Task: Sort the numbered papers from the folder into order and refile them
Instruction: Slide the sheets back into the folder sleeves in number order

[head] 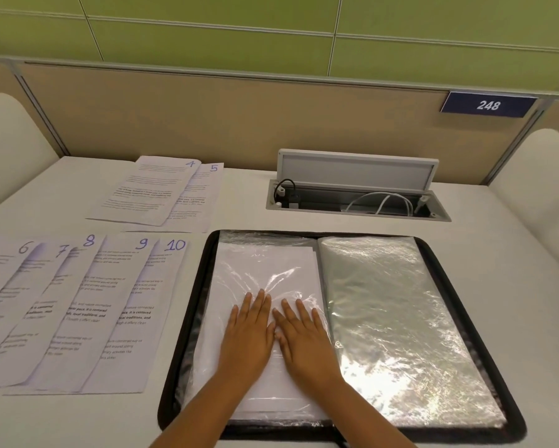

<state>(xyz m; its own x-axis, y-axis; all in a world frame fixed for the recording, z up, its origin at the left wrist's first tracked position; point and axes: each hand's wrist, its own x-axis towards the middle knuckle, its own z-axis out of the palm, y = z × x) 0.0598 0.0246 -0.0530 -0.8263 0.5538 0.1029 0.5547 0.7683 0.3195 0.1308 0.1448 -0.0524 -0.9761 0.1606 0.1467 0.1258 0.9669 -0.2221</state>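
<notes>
A black zip folder (485,334) lies open on the desk, its clear plastic sleeves spread left and right. White paper shows inside the left sleeve (265,270). My left hand (249,337) and my right hand (304,341) press flat on that sleeve, side by side, fingers straight. The right-hand sleeves (391,318) look shiny, and I see no paper in them. Papers numbered 6 to 10 (87,312) fan out left of the folder. Papers 4 (145,192) and 5 (197,195) overlap further back.
An open cable hatch (355,185) with white and black cords sits in the desk behind the folder. A beige partition with a blue sign reading 248 (488,105) closes the back. Cream padded side panels (6,134) flank the desk.
</notes>
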